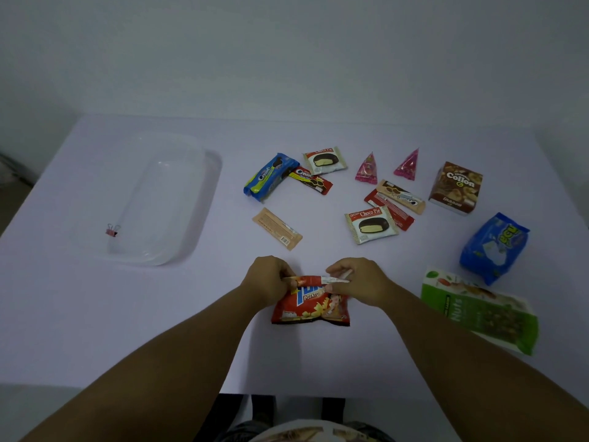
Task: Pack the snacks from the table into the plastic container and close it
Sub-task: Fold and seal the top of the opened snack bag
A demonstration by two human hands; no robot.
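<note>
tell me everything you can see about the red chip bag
The red chip bag is a small glossy foil pouch with blue lettering, the word "potato" and a picture of yellow chips. It lies flat on the white table, near its front edge. The left hand and right hand pinch its top edge, which looks folded over.

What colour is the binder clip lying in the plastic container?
Pink, with silver wire handles; the binder clip shows in the head view, inside the clear plastic container.
</note>
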